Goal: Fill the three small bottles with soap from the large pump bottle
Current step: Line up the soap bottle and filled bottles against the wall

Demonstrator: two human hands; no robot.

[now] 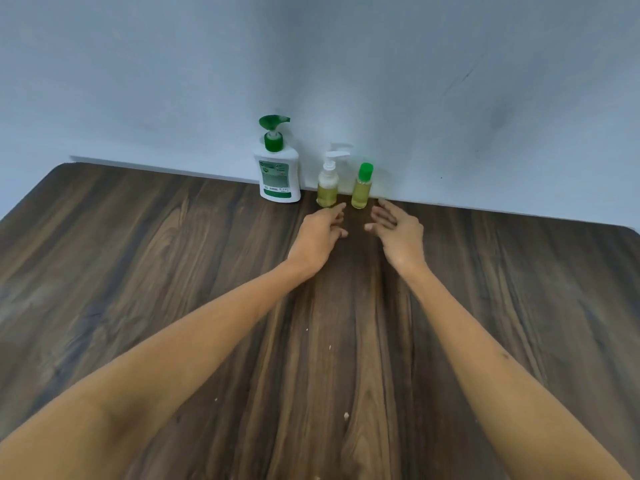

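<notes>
Hands, left (317, 237) and right (398, 233), fingers loosely spread, near seemingly yellow-filled small bottles (327, 188).

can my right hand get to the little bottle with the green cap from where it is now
Probably yes. The right hand hovers open just short of the green-capped bottle, fingertips near its base, with only bare table between. The pump-topped small bottle stands on its far side, towards the left hand, out of the way.

The desk (173, 271) shows dark wood grain with a dull sheen — the large pump bottle (280, 174) glossy white plastic.
</notes>
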